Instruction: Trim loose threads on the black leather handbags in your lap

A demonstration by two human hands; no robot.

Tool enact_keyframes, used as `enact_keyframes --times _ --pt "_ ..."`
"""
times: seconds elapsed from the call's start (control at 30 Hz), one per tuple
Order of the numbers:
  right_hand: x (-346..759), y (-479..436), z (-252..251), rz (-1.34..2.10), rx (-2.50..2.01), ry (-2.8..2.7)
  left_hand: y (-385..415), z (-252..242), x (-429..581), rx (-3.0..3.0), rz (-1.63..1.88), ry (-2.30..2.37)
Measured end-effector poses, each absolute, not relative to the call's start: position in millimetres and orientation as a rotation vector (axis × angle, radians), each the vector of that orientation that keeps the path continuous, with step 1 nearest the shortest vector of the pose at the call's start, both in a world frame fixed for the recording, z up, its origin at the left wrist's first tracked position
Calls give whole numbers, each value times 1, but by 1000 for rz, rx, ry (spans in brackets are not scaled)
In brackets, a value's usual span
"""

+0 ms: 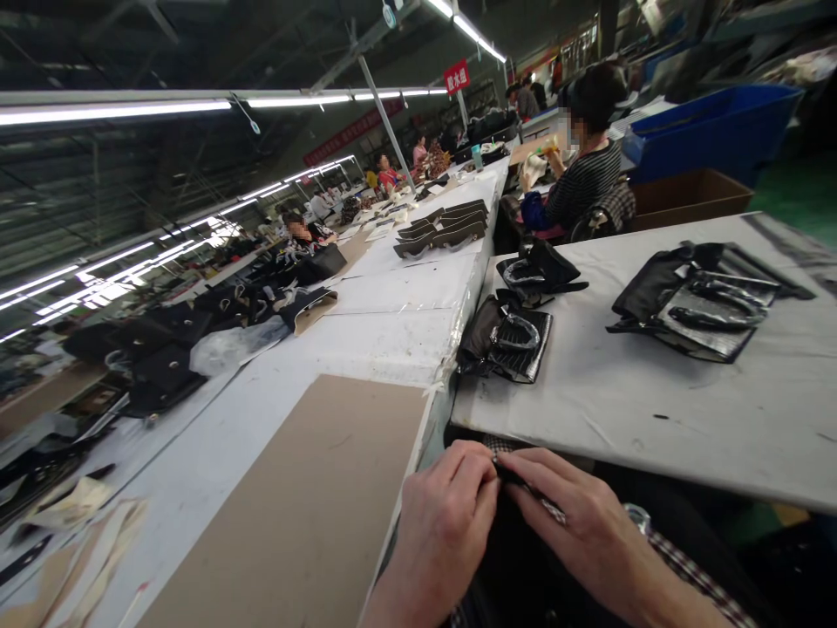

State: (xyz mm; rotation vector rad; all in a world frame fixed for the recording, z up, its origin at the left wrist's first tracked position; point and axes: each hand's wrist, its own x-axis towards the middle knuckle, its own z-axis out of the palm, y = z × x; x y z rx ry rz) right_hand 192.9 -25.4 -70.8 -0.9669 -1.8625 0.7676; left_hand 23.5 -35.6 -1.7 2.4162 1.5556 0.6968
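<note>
My left hand (448,515) and my right hand (581,515) meet low in the view, at the gap between two tables. The fingers of both are pinched together on a small piece of black material (508,473). Most of this piece is hidden behind the fingers, and its kind does not show. Dark cloth and a checked fabric lie just below and around it. Nearest to the hands on the right table is a black handbag (506,340) with wrapped handles. A second black bag (540,270) rests right behind it.
A larger black handbag (697,305) lies on the right table (608,401). A brown board (294,497) covers part of the long white table (385,344). Dark curved pieces (441,228) are lined up farther back. A seated co-worker (581,174) is beyond, near a blue bin (712,131).
</note>
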Motion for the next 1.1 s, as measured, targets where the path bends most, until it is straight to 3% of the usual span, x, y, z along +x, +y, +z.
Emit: enact_keyframes --times 0.27,1.1 --pt "202 -26 -65 934 -959 -1860 -32 -6 29 2379 931 1417" --pt "198 -23 -53 1001 -797 -1994 -41 2 28 1623 913 1586"
